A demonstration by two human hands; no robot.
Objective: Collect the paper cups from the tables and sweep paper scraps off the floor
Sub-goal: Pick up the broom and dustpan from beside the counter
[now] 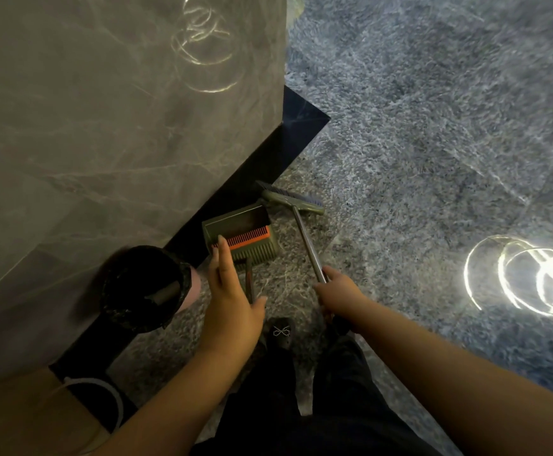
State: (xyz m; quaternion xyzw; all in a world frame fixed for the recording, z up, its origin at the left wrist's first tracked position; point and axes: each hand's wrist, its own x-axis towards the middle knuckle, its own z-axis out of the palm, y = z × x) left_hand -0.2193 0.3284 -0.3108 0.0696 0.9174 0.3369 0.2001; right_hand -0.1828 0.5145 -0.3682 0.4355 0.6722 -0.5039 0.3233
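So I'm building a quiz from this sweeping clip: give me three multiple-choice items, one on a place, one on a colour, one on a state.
1. Where is the dustpan?
A. on the floor by the dark base
B. on the table
C. on the carpet

2. What colour is the dustpan's comb strip?
A. blue
B. orange
C. white

3. What is the right hand doing?
A. hanging idle
B. gripping the broom handle
C. holding a cup

Answers: 1 A, it stands on stone floor against the base; 2 B, the teeth are orange; 3 B, fingers wrap the metal handle.

Right hand (337,291) on broom (293,204), seemingly gripped
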